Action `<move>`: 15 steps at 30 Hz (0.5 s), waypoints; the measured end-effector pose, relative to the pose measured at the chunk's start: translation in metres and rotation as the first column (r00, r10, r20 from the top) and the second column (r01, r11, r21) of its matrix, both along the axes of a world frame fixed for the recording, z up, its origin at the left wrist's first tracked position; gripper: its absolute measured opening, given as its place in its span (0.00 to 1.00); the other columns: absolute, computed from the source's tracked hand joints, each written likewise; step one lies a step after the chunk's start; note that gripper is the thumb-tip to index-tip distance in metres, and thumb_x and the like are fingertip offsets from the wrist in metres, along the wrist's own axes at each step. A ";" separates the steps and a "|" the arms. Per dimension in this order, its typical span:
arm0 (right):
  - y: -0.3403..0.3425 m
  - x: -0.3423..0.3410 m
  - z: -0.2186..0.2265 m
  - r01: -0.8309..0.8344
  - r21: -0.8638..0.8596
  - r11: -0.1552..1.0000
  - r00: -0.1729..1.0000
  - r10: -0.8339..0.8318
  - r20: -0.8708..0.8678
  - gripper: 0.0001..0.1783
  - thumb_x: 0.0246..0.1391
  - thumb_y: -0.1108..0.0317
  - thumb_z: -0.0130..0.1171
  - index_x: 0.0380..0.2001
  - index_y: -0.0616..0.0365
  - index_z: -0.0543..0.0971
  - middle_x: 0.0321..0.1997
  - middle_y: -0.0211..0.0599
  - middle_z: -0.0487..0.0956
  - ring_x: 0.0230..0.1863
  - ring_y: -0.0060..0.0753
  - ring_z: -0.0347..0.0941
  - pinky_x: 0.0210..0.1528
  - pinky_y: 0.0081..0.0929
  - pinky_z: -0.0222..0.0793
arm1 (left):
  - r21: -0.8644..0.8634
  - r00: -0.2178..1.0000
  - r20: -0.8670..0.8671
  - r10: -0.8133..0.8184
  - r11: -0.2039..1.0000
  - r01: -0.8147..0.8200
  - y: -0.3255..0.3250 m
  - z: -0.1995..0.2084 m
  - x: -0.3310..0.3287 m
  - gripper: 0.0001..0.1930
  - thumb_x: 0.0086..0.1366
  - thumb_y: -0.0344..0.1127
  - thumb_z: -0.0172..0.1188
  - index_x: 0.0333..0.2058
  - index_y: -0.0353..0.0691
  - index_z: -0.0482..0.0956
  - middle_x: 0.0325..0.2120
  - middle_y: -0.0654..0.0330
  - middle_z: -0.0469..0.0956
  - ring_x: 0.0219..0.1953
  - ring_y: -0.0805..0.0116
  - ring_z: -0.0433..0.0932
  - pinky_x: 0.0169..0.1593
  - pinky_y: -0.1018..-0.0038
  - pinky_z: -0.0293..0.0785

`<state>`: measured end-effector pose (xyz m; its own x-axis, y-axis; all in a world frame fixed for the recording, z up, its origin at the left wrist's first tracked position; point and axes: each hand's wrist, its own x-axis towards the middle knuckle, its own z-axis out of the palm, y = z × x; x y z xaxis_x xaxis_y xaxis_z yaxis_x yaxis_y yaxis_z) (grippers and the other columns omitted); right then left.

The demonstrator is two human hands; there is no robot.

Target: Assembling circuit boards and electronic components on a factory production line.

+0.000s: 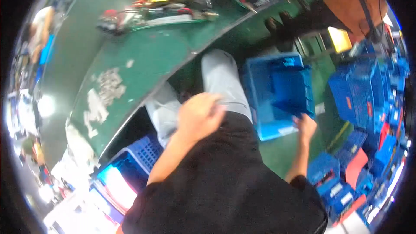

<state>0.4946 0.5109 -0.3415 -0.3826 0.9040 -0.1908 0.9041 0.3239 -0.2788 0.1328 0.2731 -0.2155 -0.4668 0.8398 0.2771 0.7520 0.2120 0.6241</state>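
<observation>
Unfortunately, hands [307, 126] blurred; blue crate [287, 84] contact unclear.

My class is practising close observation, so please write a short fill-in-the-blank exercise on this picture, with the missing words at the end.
1. The open crate just right of the trousers is coloured ____.
2. Of the left hand and the right hand, the one closer to that crate is the ____.
3. The tabletop under the circuit board is coloured ____.
4. The trousers are pale, but the shirt is ____.

Missing words: blue; right; green; black.
</observation>
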 end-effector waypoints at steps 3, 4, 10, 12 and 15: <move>-0.020 0.021 0.114 0.371 -0.282 0.885 0.656 -0.464 -0.595 0.16 0.54 0.65 0.54 0.21 0.69 0.78 0.21 0.49 0.80 0.16 0.32 0.75 0.16 0.27 0.68 | 0.149 0.953 0.024 -0.304 0.943 0.297 0.051 0.013 0.006 0.41 0.46 0.47 0.70 0.56 0.31 0.65 0.51 0.43 0.70 0.56 0.45 0.67 0.60 0.57 0.62; -0.010 0.040 0.137 0.315 -0.173 0.933 0.746 -0.356 -0.563 0.16 0.54 0.62 0.53 0.24 0.66 0.77 0.18 0.45 0.78 0.15 0.30 0.74 0.16 0.26 0.69 | 0.194 0.943 -0.054 -0.328 0.923 0.332 0.065 0.015 0.006 0.50 0.42 0.49 0.74 0.60 0.31 0.59 0.57 0.43 0.64 0.62 0.44 0.61 0.65 0.57 0.58; 0.004 -0.012 0.312 0.047 -0.113 0.992 0.713 -0.113 -0.692 0.11 0.57 0.61 0.53 0.31 0.58 0.71 0.18 0.37 0.73 0.11 0.28 0.68 0.14 0.23 0.63 | 0.413 0.903 -0.230 -0.362 0.804 0.428 0.074 0.093 -0.016 0.55 0.38 0.47 0.76 0.62 0.33 0.54 0.60 0.44 0.61 0.64 0.45 0.59 0.66 0.57 0.55; -0.022 -0.078 0.353 0.152 -0.008 0.988 0.647 -0.106 -0.755 0.12 0.58 0.60 0.53 0.35 0.58 0.70 0.19 0.35 0.71 0.11 0.27 0.67 0.13 0.23 0.62 | 0.480 0.963 -0.094 -0.251 0.836 0.265 0.047 0.119 -0.040 0.50 0.39 0.46 0.73 0.58 0.31 0.58 0.54 0.42 0.67 0.56 0.42 0.67 0.60 0.56 0.62; -0.040 -0.164 0.400 -0.202 -0.047 0.978 0.640 0.096 -0.762 0.12 0.59 0.60 0.53 0.36 0.58 0.71 0.21 0.34 0.71 0.13 0.27 0.68 0.14 0.23 0.63 | 0.531 0.997 -0.005 -0.074 0.845 0.065 -0.004 0.143 -0.090 0.42 0.37 0.41 0.71 0.52 0.28 0.65 0.41 0.43 0.75 0.43 0.48 0.76 0.49 0.60 0.72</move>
